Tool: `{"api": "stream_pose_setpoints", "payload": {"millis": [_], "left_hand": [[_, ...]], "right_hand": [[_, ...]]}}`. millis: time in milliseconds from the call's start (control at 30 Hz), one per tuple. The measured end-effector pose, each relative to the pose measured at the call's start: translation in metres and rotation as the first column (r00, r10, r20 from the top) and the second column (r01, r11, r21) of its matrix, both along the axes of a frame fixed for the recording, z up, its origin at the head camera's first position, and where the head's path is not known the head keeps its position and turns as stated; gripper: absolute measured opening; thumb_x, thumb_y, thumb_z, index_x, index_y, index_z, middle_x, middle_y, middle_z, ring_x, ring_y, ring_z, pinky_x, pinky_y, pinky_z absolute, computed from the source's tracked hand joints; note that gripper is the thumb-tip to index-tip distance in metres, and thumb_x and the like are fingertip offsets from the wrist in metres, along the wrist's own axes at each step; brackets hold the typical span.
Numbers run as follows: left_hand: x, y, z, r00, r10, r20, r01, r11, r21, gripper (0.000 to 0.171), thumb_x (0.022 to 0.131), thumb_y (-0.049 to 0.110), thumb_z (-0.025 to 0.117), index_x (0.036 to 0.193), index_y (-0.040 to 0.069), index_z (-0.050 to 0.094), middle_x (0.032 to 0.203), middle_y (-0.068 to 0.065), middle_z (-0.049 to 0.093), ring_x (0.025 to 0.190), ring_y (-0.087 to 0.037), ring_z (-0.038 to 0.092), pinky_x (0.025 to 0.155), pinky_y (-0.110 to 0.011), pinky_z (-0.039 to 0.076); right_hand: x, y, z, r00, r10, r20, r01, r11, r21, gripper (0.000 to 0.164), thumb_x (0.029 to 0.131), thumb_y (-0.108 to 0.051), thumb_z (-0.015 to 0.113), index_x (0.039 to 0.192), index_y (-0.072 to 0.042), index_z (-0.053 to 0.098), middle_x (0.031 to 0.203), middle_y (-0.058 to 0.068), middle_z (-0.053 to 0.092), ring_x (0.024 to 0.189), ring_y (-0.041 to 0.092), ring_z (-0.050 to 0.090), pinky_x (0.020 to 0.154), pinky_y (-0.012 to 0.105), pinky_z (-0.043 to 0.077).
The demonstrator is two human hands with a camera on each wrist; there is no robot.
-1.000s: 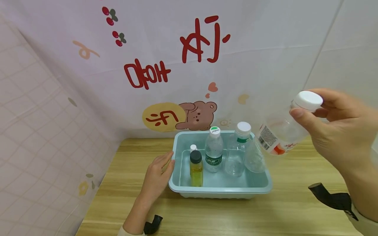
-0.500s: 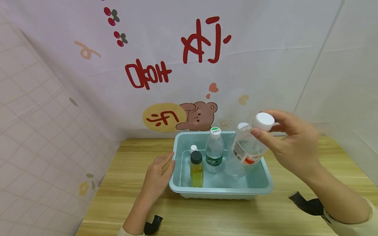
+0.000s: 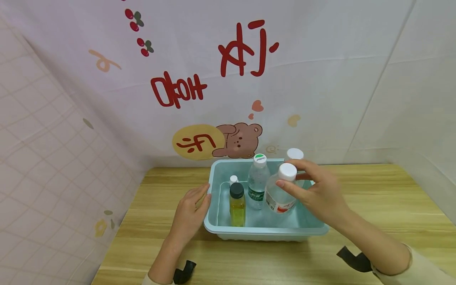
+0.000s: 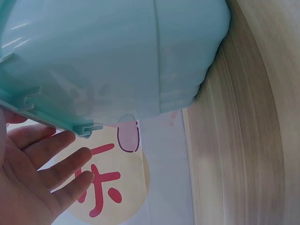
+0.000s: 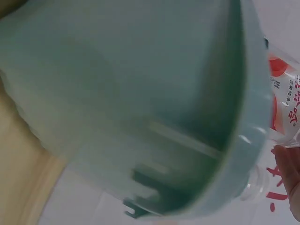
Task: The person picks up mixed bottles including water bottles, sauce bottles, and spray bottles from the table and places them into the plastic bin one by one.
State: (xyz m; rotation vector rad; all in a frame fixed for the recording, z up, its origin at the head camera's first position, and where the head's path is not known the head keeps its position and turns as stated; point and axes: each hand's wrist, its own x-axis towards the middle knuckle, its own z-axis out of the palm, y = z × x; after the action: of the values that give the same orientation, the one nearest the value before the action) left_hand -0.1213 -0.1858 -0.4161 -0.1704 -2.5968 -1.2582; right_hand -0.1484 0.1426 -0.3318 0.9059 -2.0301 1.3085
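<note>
My right hand (image 3: 322, 194) pinches a clear plastic bottle (image 3: 281, 198) near its white cap, thumb in front. The bottle is lowered inside the light-blue plastic basin (image 3: 265, 229), and its red-and-white label (image 5: 286, 98) shows past the rim in the right wrist view. My left hand (image 3: 190, 208) rests at the basin's left rim. In the left wrist view, the fingers of my left hand (image 4: 33, 173) are spread and fairly straight beside the rim. Behind the held bottle, a second clear bottle with a white cap (image 3: 295, 153) is mostly hidden.
Also standing in the basin are a clear bottle with a green label (image 3: 257, 182), a black-capped bottle of yellow liquid (image 3: 237, 211) and a small white-capped bottle (image 3: 233, 179). The basin sits on a wood-grain table (image 3: 263, 261) before a printed cloth wall (image 3: 320, 79).
My right hand has brought the clear bottle from the right, leftward and down into the basin, turning it more upright. My left hand has stayed at the rim.
</note>
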Motion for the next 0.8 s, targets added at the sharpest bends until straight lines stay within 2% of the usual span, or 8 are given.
{"api": "stream_pose_setpoints", "payload": {"millis": [100,167,500,800], "left_hand": [[0.000,0.000,0.000,1.000,-0.002,-0.002,0.002,1.000,0.004,0.042,0.105,0.025,0.065,0.144,0.009,0.064,0.146,-0.006,0.063,0.136,-0.028,0.057,0.110,-0.055,0.048],[-0.001,0.001,0.000,1.000,-0.002,-0.004,0.002,1.000,0.004,0.042,0.105,0.025,0.065,0.144,0.010,0.064,0.146,-0.005,0.063,0.135,-0.027,0.057,0.109,-0.055,0.048],[-0.001,0.002,0.002,1.000,-0.006,0.001,0.006,1.000,0.009,0.042,0.105,0.024,0.065,0.144,0.009,0.064,0.146,-0.007,0.063,0.136,-0.028,0.057,0.110,-0.055,0.048],[0.001,0.001,0.001,1.000,-0.001,0.005,0.001,1.000,0.006,0.042,0.105,0.023,0.066,0.144,0.008,0.064,0.146,-0.008,0.063,0.135,-0.028,0.057,0.108,-0.054,0.049]], "right_hand": [[0.000,-0.003,-0.009,1.000,0.004,0.024,-0.004,1.000,0.026,0.053,0.065,0.010,0.093,0.114,-0.001,0.075,0.099,0.002,0.076,0.089,0.004,0.069,0.079,0.018,0.059],[0.001,-0.004,-0.015,0.999,0.001,0.052,-0.003,0.999,0.045,0.054,0.064,0.013,0.092,0.113,-0.002,0.075,0.099,0.003,0.076,0.089,0.004,0.069,0.079,0.017,0.059],[0.002,-0.005,-0.034,0.990,0.008,0.143,-0.024,0.994,0.108,0.046,0.073,0.007,0.090,0.114,-0.004,0.073,0.104,0.001,0.076,0.093,0.008,0.070,0.081,0.020,0.060],[0.003,-0.004,-0.041,0.983,0.002,0.185,-0.026,0.991,0.129,0.042,0.078,0.003,0.089,0.115,-0.006,0.072,0.105,-0.003,0.074,0.094,0.009,0.069,0.080,0.026,0.061]]}}
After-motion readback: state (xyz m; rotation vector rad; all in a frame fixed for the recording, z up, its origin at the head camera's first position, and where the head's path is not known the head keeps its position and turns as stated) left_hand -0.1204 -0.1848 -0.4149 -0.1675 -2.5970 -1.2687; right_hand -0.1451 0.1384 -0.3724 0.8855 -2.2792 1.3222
